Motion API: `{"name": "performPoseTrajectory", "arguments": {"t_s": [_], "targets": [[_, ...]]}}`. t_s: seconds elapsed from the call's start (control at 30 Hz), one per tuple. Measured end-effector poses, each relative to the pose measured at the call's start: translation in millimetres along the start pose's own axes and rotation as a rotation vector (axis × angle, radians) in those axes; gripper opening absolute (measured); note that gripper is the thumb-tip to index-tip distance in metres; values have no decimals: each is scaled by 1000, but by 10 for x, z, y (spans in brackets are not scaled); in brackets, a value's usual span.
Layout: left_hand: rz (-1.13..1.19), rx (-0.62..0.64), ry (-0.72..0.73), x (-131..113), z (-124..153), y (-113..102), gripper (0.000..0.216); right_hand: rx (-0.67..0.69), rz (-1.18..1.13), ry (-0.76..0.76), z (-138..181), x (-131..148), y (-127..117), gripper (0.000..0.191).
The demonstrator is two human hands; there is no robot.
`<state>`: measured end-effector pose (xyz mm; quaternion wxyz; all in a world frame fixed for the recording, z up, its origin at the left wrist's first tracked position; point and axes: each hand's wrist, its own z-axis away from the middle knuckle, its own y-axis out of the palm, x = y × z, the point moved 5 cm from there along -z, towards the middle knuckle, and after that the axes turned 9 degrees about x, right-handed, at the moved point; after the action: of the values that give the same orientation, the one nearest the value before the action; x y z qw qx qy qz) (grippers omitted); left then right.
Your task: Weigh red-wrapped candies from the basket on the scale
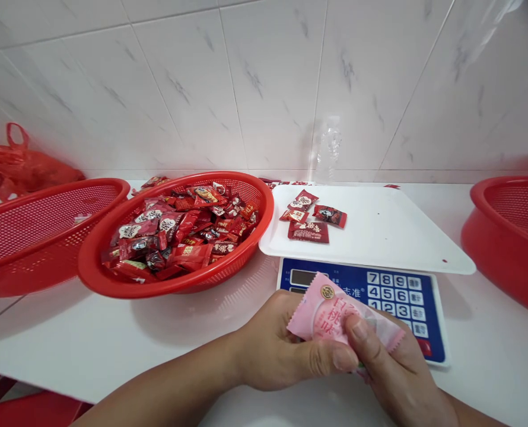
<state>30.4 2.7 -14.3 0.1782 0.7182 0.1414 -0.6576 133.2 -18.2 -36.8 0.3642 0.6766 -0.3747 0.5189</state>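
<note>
Between my two hands is a pink wrapped candy [330,308] with Chinese characters and a round gold logo. My left hand [286,350] closes on it from the left, thumb along its lower edge. From the right, my right hand [388,362] presses its thumb onto the wrapper's front. Both hands are over the front of a blue digital scale [439,332], covering part of its keypad and display. On the scale's white tray [393,231] lie several small red candy packets [308,231], grouped at the left.
Left of the scale, a round red basket [90,261] is heaped with red-wrapped candies [193,225]. Another red basket [32,219] stands further left, near a red plastic bag [32,166]. A red basket [495,243] is at the right edge. Clear plastic packaging [329,148] leans against the tiled wall.
</note>
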Motion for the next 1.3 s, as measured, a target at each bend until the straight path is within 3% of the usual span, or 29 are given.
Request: {"name": "performPoseTrajectory", "arguments": {"t_s": [0.47,0.7,1.3], "targets": [[-1,6,7,11,4,9,33,-1,28,12,-3,-6,-4,33],[-93,-49,-4,-4,8,-14,35,-11,0,36,5,-24,-7,33],[-84,-6,32,-45,14,24,26,11,-49,64,74,-190,-59,28]]}}
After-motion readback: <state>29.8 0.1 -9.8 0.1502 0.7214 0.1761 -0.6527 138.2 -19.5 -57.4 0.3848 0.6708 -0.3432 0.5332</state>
